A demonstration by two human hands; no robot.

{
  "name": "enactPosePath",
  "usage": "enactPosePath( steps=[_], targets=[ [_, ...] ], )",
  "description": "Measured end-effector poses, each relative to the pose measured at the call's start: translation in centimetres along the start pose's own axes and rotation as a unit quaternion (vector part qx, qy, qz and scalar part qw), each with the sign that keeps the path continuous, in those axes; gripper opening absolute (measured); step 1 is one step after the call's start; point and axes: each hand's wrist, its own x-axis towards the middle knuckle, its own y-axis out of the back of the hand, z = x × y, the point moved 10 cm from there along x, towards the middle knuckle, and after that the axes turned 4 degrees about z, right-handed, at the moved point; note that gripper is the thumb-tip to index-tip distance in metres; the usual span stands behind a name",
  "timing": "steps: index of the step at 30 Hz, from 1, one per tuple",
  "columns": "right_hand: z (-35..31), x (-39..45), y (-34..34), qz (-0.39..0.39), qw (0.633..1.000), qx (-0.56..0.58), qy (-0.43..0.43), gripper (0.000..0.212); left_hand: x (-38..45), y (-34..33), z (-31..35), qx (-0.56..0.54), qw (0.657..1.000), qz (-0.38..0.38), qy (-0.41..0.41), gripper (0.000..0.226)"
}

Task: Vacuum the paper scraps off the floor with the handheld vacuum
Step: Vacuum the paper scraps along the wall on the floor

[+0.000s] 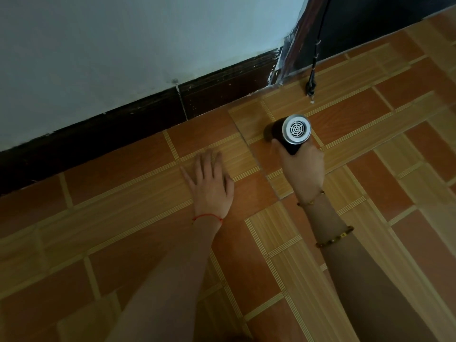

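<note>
A black handheld vacuum [288, 132] with a silver vented rear cap points its nose down at the tiled floor [123, 169], near the wall. My right hand [302, 167] grips its handle from below. My left hand [211, 182] rests flat on the floor to the left, fingers spread. One small white scrap [312, 101] lies by the cable end, beyond the vacuum. The vacuum's mouth is hidden behind its body.
A pale wall [123, 45] with a dark skirting board [148, 119] runs diagonally across the top. A black cable [314, 60] hangs down to the floor beside a dark doorway [370, 18] at the upper right.
</note>
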Motion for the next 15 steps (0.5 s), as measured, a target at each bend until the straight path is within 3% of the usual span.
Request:
enactPosePath(
  steps=[7, 12, 15],
  targets=[
    [0.6, 0.6, -0.2, -0.004, 1.000, 0.001, 0.015, 0.068, 0.0, -0.1, -0.1, 0.004, 1.000, 0.000, 0.002, 0.057],
    [-0.4, 0.5, -2.3, -0.106, 0.991, 0.025, 0.074, 0.048, -0.1, -0.2, -0.2, 0.011, 1.000, -0.001, 0.002, 0.057],
    [0.2, 1.5, -1.7, -0.056, 0.997, 0.000, 0.061, 0.059, 0.0, -0.1, -0.1, 0.008, 1.000, 0.002, 0.003, 0.057]
  ],
)
